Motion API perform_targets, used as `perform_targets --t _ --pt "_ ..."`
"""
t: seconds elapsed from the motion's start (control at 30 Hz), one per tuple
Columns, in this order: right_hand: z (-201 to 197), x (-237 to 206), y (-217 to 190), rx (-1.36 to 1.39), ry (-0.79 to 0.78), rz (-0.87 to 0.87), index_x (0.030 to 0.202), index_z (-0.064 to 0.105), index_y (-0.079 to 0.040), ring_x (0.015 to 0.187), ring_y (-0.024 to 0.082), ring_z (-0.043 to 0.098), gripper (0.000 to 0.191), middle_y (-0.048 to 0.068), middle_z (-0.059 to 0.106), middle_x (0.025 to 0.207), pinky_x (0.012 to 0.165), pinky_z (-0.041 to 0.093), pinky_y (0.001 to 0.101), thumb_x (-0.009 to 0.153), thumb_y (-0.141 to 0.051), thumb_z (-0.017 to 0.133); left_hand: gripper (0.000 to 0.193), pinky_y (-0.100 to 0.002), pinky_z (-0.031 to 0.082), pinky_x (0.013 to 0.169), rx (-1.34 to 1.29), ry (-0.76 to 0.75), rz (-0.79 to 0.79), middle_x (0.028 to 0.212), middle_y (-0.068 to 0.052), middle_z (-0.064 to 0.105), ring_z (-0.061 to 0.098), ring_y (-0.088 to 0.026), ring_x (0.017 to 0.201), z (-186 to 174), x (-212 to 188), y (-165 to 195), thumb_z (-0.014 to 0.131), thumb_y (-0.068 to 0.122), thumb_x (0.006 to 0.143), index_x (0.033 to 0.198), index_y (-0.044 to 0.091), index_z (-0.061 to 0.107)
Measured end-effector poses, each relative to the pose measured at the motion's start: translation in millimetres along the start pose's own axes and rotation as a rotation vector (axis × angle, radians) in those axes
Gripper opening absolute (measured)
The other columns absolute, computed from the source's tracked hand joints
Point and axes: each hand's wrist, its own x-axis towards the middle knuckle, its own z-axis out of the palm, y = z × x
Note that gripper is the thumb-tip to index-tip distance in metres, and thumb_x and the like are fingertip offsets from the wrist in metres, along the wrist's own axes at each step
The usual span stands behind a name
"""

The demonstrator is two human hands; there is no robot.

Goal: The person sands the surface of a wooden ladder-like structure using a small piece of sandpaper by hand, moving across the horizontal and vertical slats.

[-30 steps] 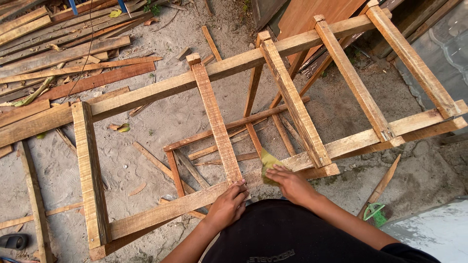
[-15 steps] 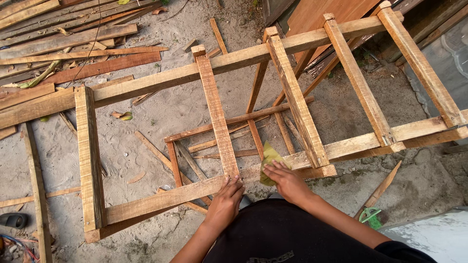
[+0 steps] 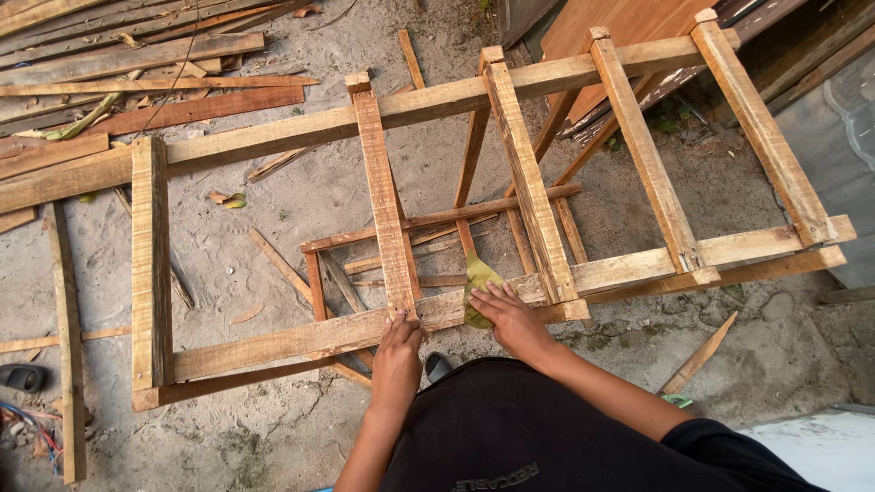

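Lying at far left on the sandy ground are loose planks and a dark sandal; a ladder-like wooden frame spans the view, standing raised over smaller slat frames. Its near rail is where the left hand has its grip, fingers curled over the edge beside a cross slat. Just right, the right hand lies spread flat, pressing a yellow-green sheet, probably sandpaper, against that rail. Rough sawn edges could splinter the palm, and the frame might rock if pressed unevenly.
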Motion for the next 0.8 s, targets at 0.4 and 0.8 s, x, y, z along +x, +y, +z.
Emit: perform_targets --t 0.4,0.8 --pt "-1.9 17.6 -15.0 0.079 -0.214 -0.146 0.142 0.055 -0.012 0.149 0.028 0.036 0.063 0.006 0.046 0.155 0.126 0.02 0.0476 0.085 0.016 0.05 0.029 -0.045 0.051 0.107 -0.043 0.087 -0.115 0.121 -0.012 0.071 0.057 -0.032 0.134 10.2 -7.0 0.5 0.059 -0.013 0.082 0.103 0.0 0.075" --pt "1.5 21.2 -41.2 0.109 -0.101 0.132 0.142 0.056 -0.012 0.147 0.028 0.038 0.06 0.006 0.05 0.154 0.124 0.025 0.0471 0.087 0.011 0.046 0.02 -0.042 0.052 0.103 -0.112 0.042 0.003 0.117 -0.009 0.073 0.061 -0.029 0.127 -11.0 1.8 -3.0 0.065 0.0 0.087 0.102 0.005 0.078"
